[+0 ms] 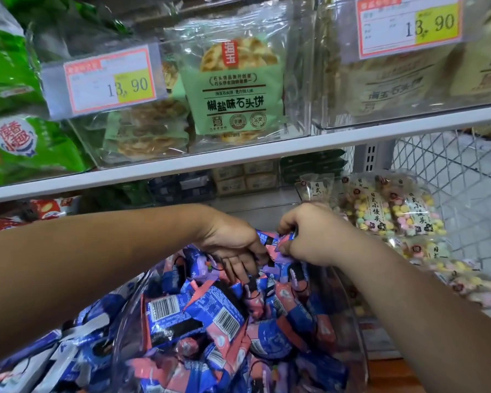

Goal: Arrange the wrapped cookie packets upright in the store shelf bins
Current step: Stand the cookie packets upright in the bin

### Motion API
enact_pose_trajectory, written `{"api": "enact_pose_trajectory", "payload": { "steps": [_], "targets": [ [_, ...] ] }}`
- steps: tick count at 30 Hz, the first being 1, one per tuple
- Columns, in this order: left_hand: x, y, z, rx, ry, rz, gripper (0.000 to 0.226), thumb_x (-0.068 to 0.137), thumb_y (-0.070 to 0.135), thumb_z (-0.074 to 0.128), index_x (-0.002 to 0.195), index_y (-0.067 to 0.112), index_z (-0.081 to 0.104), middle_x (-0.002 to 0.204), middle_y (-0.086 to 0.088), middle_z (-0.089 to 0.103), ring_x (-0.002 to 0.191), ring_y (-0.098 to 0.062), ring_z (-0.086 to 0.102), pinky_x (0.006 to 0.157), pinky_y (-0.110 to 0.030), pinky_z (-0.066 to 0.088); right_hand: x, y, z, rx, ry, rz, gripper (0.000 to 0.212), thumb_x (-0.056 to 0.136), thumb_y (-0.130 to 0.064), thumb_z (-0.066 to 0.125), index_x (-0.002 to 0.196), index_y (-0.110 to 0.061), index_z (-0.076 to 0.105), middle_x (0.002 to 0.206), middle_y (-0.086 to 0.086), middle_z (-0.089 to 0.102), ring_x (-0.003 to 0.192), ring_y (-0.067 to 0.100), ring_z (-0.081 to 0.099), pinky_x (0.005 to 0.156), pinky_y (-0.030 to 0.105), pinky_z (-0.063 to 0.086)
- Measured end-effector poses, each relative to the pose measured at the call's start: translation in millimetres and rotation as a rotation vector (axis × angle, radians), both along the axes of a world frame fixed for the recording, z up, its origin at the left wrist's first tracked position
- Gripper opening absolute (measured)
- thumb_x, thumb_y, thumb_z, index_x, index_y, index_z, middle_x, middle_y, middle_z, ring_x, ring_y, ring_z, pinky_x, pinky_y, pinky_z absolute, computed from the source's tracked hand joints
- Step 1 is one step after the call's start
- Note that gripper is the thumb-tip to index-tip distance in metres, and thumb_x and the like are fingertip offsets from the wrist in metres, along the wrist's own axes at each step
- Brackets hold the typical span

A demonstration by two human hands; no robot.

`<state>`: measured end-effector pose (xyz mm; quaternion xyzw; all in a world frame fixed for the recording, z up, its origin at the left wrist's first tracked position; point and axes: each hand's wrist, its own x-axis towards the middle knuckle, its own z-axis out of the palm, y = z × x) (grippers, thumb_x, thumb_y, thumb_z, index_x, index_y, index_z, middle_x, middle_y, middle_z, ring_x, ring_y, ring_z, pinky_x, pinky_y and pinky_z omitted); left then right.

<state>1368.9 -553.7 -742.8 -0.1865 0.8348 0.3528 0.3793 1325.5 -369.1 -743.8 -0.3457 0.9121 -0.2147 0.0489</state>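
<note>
A clear plastic bin (352,313) on the lower shelf holds a heap of blue and pink wrapped cookie packets (210,316), lying jumbled at many angles. My left hand (233,245) reaches into the back of the heap with its fingers pointing down among the packets. My right hand (306,234) is just beside it and pinches the top edge of a pink and purple packet (278,248) at the back of the bin. The two hands nearly touch.
A second bin (40,364) of blue and white packets sits at the lower left. Bags of pastel puffs (394,211) lie to the right by a wire mesh wall (451,171). The shelf above (238,160) holds green cracker packs (236,86) and price tags.
</note>
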Motion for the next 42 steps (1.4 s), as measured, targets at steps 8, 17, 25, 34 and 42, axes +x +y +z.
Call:
{"api": "enact_pose_trajectory", "payload": {
  "steps": [8, 17, 25, 34, 42],
  "targets": [
    [13.2, -2.7, 0.5, 0.096, 0.062, -0.009, 0.048, 0.111, 0.036, 0.024, 0.146, 0.01, 0.046, 0.142, -0.021, 0.059, 0.116, -0.027, 0.055, 0.098, -0.042, 0.043, 4.9, 1.2, 3.3, 0.015, -0.041, 0.005, 0.047, 0.065, -0.057, 0.088, 0.105, -0.037, 0.072, 0.119, 0.002, 0.055, 0.096, 0.019, 0.062, 0.088, 0.03, 0.053],
    [5.8, 14.0, 2.4, -0.053, -0.078, -0.114, 0.096, 0.091, 0.083, 0.013, 0.142, 0.013, 0.056, 0.144, -0.005, 0.051, 0.098, -0.028, 0.06, 0.061, -0.024, 0.044, 2.7, 2.1, 1.1, -0.008, -0.025, -0.003, 0.024, 0.073, -0.04, 0.084, 0.093, -0.039, 0.071, 0.119, 0.003, 0.056, 0.092, 0.02, 0.064, 0.078, 0.027, 0.048],
    [16.6, 13.7, 7.2, -0.17, -0.004, -0.121, 0.098, 0.091, 0.083, 0.003, 0.136, 0.022, 0.065, 0.103, 0.002, 0.066, 0.084, -0.02, 0.052, 0.074, -0.031, 0.038, 3.5, 4.7, 5.9, 0.034, -0.029, 0.007, 0.037, 0.071, -0.038, 0.087, 0.105, -0.039, 0.072, 0.119, 0.002, 0.054, 0.095, 0.019, 0.062, 0.079, 0.028, 0.05],
    [35.0, 7.5, 11.7, -0.115, 0.136, -0.068, 0.102, 0.091, 0.082, 0.015, 0.114, 0.003, 0.076, 0.127, -0.019, 0.069, 0.101, -0.025, 0.052, 0.084, -0.032, 0.04, 16.9, 1.3, 17.3, 0.129, 0.135, 0.09, 0.042, 0.072, -0.053, 0.085, 0.106, -0.032, 0.072, 0.099, -0.005, 0.067, 0.096, 0.022, 0.061, 0.079, 0.033, 0.054],
    [72.3, 2.0, 36.8, 0.047, 0.363, 0.01, 0.084, 0.099, 0.067, 0.022, 0.114, 0.003, 0.075, 0.095, 0.012, 0.077, 0.09, -0.012, 0.065, 0.089, -0.023, 0.048, 16.0, 2.0, 22.0, 0.102, 0.023, 0.214, 0.065, 0.066, -0.054, 0.089, 0.123, -0.031, 0.067, 0.1, -0.015, 0.067, 0.092, 0.011, 0.064, 0.085, 0.033, 0.057]
  ]
}}
